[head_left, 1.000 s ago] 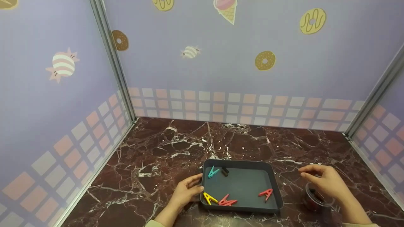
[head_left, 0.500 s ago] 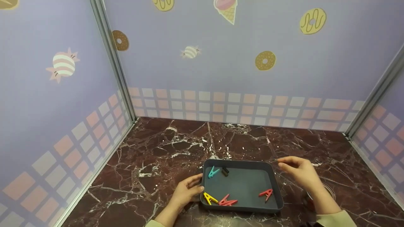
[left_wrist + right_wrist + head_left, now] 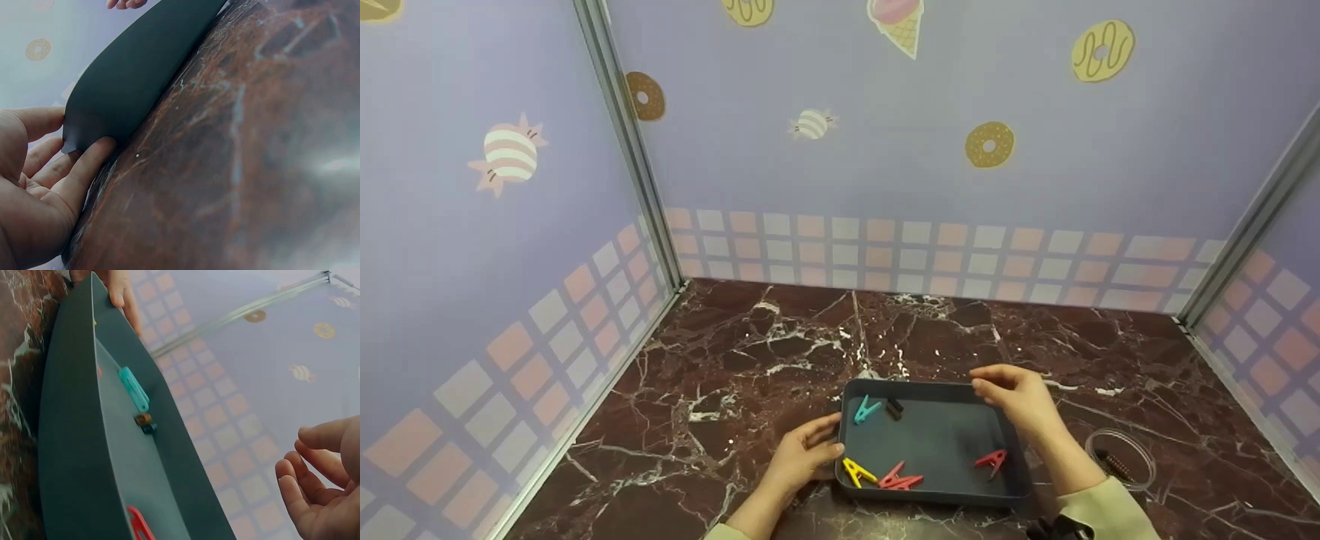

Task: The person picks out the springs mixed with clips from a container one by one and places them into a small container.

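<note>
My left hand (image 3: pixel 802 457) holds the left side of a dark grey rectangular tray (image 3: pixel 937 496), thumb at the rim and fingers against the outer wall. Over the tray's back right corner hovers my right hand (image 3: pixel 1020 397). Its fingers are bent loosely with a gap to the thumb, and nothing shows between them in the right wrist view. Inside the tray lie a teal clothespin (image 3: pixel 866 409) at the back left, a yellow clothespin (image 3: pixel 858 472) at the front left, pinkish-red clothespins (image 3: pixel 900 478) beside it and a red clothespin (image 3: pixel 993 460) at the right. Small dark cylindrical pieces (image 3: pixel 894 409) sit near the teal one.
Right of the tray stands a clear round tub (image 3: pixel 1151 465) with dark ridged pieces (image 3: pixel 1112 465) inside, partly behind the right sleeve (image 3: pixel 1102 514). The marble-patterned table (image 3: pixel 720 360) ends at patterned walls (image 3: pixel 885 172) on the back and both sides.
My right hand has moved left from above the clear tub to over the tray's back right corner. The left hand, the tray and the clothespins have stayed in place.
</note>
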The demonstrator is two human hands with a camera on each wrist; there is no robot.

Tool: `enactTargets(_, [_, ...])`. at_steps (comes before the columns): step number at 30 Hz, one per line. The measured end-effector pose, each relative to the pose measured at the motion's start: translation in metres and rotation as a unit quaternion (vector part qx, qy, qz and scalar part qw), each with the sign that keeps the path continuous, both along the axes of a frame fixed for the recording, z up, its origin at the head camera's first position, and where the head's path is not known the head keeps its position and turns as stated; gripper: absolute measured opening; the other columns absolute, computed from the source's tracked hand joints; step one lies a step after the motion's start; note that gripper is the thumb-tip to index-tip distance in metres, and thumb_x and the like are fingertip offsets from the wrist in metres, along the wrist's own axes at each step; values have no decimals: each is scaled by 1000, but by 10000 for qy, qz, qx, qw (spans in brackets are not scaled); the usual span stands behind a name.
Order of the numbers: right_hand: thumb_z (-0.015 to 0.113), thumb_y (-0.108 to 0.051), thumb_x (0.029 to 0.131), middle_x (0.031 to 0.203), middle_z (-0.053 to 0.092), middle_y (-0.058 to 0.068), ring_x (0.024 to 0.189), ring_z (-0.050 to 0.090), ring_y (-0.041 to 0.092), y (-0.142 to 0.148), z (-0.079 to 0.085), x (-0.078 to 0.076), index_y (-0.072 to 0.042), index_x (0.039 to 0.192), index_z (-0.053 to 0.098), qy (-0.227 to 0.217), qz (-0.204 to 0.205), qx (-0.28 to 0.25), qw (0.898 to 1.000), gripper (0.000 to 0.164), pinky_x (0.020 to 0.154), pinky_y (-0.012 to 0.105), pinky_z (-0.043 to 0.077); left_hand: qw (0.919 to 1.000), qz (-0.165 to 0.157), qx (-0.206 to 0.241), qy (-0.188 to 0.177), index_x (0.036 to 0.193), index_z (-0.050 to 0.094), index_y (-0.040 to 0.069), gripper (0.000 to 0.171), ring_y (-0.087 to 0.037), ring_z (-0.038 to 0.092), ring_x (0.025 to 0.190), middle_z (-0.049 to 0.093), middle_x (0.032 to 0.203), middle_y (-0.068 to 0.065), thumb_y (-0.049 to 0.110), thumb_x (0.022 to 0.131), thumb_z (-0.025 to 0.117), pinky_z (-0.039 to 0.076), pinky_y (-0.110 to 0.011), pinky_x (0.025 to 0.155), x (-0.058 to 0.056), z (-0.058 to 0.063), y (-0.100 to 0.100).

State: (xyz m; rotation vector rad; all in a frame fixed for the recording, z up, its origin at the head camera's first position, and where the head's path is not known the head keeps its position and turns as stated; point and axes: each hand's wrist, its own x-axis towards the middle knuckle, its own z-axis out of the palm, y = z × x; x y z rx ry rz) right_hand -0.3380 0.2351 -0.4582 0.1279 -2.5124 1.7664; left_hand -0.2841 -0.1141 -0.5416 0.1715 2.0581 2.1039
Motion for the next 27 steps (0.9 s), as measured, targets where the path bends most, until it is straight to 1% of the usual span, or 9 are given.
enactTargets(2, [72, -9, 95, 99, 75, 5, 83, 68, 5, -6, -2, -2, 7, 120, 71, -44, -2, -83, 10000, 30, 78, 21, 59, 10000, 21, -15, 6, 150, 47, -4, 60, -46, 54, 137, 46, 152, -35, 10, 96, 68, 65, -46, 80, 0, 0, 0])
enactTargets(7, [73, -9, 94, 97, 75, 5, 82, 68, 9, -23, -8, -8, 5, 116, 74, -95, -17, -275, 9996, 27, 75, 22, 60, 9999, 68, -30, 70, 150, 48, -4, 59, -46, 54, 137, 47, 152, -34, 9, 96, 68, 65, -46, 80, 1, 0, 1])
enactTargets(11, [73, -8, 94, 98, 76, 7, 82, 70, 11, -37, -10, -12, 5, 115, 74, -187, -87, -398, 9990, 25, 75, 21, 60, 10000, 82, -31, 42, 150, 48, -4, 60, -45, 55, 137, 47, 152, -34, 10, 95, 69, 65, -46, 81, 1, 0, 1])
enactTargets(17, [73, -8, 93, 101, 76, 9, 86, 73, 16, -56, -18, -17, 6, 114, 74, -421, -136, -605, 9972, 25, 83, 32, 64, 10000, 63, -11, 39, 150, 47, -5, 61, -45, 55, 137, 47, 152, -34, 10, 95, 69, 65, -47, 82, 0, 0, 2])
enactTargets(22, [72, -6, 94, 101, 76, 11, 85, 72, 18, -72, -27, -22, 8, 115, 73, -552, -116, -731, 9957, 25, 84, 38, 64, 9999, 82, -15, 72, 150, 48, -4, 61, -46, 55, 137, 47, 152, -34, 9, 95, 69, 65, -46, 84, 0, -1, 1])
enactTargets(27, [71, -6, 94, 103, 76, 13, 91, 74, 24, -85, -36, -25, 7, 115, 74, -751, -154, -538, 9956, 24, 85, 40, 64, 10000, 86, 15, 37, 150, 48, -4, 60, -45, 54, 137, 46, 152, -34, 8, 95, 69, 65, -45, 81, 1, 0, 2])
